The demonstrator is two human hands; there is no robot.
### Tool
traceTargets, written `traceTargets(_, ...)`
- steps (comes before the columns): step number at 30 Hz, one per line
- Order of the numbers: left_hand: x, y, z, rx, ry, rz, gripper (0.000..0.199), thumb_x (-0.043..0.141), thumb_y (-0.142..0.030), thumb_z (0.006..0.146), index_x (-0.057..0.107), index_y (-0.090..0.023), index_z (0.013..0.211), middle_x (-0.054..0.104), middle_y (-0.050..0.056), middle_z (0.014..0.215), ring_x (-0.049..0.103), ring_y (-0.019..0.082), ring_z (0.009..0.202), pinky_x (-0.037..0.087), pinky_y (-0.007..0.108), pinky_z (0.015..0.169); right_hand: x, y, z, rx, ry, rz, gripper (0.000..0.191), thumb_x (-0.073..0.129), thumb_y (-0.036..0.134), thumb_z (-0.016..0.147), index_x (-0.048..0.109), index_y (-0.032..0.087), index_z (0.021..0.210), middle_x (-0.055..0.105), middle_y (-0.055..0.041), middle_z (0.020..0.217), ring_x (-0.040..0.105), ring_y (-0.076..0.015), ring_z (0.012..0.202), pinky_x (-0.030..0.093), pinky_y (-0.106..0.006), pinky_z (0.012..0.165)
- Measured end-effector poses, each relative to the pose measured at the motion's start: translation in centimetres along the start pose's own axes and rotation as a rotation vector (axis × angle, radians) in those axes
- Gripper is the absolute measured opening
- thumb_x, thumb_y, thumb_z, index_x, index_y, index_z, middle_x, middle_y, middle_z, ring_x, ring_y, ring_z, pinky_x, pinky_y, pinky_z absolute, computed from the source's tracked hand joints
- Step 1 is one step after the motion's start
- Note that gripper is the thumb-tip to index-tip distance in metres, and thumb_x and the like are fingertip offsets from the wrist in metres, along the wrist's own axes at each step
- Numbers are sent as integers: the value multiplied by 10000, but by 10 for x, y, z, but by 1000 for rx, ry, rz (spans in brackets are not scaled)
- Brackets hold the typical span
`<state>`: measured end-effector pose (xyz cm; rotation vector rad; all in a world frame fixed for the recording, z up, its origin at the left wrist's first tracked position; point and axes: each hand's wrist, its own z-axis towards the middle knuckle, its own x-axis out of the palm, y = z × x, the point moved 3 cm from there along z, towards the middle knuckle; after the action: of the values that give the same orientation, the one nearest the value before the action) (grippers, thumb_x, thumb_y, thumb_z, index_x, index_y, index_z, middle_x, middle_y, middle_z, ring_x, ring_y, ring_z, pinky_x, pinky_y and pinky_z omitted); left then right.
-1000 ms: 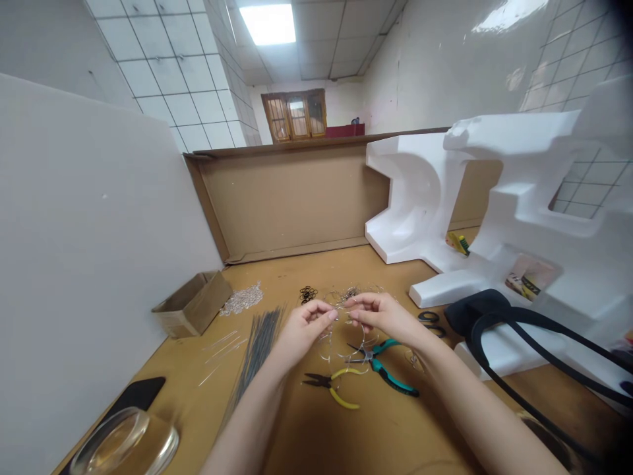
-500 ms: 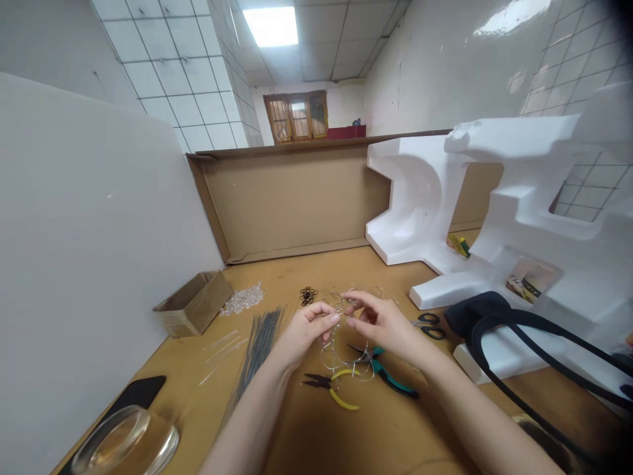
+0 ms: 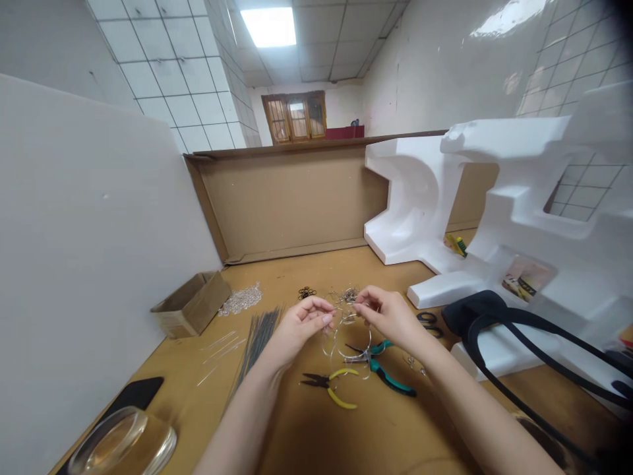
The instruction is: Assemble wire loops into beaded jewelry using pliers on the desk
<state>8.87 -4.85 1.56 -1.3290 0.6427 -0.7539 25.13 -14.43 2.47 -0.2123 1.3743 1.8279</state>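
Observation:
Between my two hands hangs a piece of thin silvery wire bent into loops (image 3: 370, 338). My left hand (image 3: 307, 322) pinches one side of it between thumb and fingers. From the other side, my right hand (image 3: 383, 309) grips the wire near its top with thumb and forefinger. Below the loops lie teal-handled pliers (image 3: 390, 381) and yellow-handled pliers (image 3: 340, 389), both with jaws pointing left. Just beyond my fingers are a small heap of wire pieces (image 3: 350, 294) and a cluster of black rings (image 3: 306, 292). The exact ends of the wire are too fine to make out.
A bundle of grey wires (image 3: 258, 340) lies left of my left forearm. Farther left are clear small pieces (image 3: 241, 299), a cardboard box (image 3: 190, 307) and a glass dish (image 3: 123, 443). Black-handled scissors (image 3: 429, 324), white foam (image 3: 435, 290) and a black strap (image 3: 477, 343) are right.
My right hand has turned, its fingers closing together on the wire and drawing slightly away from my left hand. The wire loops have shifted and now hang in a rounder shape.

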Motion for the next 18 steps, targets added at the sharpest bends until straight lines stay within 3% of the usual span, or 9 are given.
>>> traceTargets(4, -3, -2, 0, 30, -41, 32, 255, 667, -332, 733, 581, -168, 909, 630, 44, 929, 587, 153, 875, 448, 256, 755, -4, -5, 2, 21, -64, 20, 98, 546, 334, 785, 576, 242, 774, 632, 12, 652, 558, -131, 515, 390, -254, 534)
traceTargets(7, -5, -9, 2, 108, -162, 114, 291, 609, -359, 778, 552, -174, 994, 595, 77, 1076, 551, 195, 1031, 430, 305, 865, -6, -14, 6, 34, -101, 87, 99, 542, 334, 784, 560, 242, 816, 639, 11, 704, 576, -130, 531, 409, -260, 551)
traceTargets(10, 1, -10, -4, 291, -421, 335, 254, 529, -333, 835, 512, -183, 1040, 556, 86, 1105, 523, 191, 1052, 396, 321, 915, -6, -30, 13, 61, -144, 187, 115, 539, 329, 778, 533, 232, 838, 630, 14, 718, 586, -127, 539, 428, -262, 559)
traceTargets(12, 18, -1, -15, 465, -472, 543, 151, 463, -270, 872, 515, -181, 983, 557, 77, 1013, 526, 174, 971, 407, 314, 878, -4, -41, 19, 83, -163, 269, 127, 543, 324, 764, 518, 223, 838, 615, 21, 706, 579, -121, 525, 434, -260, 549)
traceTargets(13, 31, 9, -22, 534, -348, 628, 128, 436, -241, 880, 517, -182, 960, 563, 67, 949, 534, 165, 915, 428, 301, 832, -2, -47, 22, 94, -162, 314, 131, 547, 320, 755, 511, 220, 833, 607, 26, 697, 572, -116, 507, 435, -258, 536)
traceTargets(15, 61, 36, -40, 635, 63, 786, 151, 434, -248, 868, 543, -177, 944, 581, 74, 912, 545, 176, 865, 459, 300, 760, 2, -55, 26, 115, -156, 411, 145, 548, 311, 746, 501, 217, 845, 598, 35, 695, 562, -105, 483, 430, -247, 508)
traceTargets(17, 80, 65, -59, 524, 380, 940, 205, 499, -345, 841, 578, -173, 919, 595, 95, 952, 554, 208, 883, 478, 344, 766, 7, -61, 29, 142, -139, 516, 189, 552, 309, 744, 499, 215, 898, 600, 34, 721, 563, -99, 482, 412, -230, 469)
traceTargets(18, 85, 78, -68, 396, 515, 978, 210, 494, -357, 857, 587, -191, 943, 593, 82, 995, 559, 186, 890, 485, 332, 782, 11, -63, 30, 159, -125, 572, 217, 554, 314, 747, 500, 213, 931, 601, 30, 738, 566, -98, 488, 401, -221, 449)
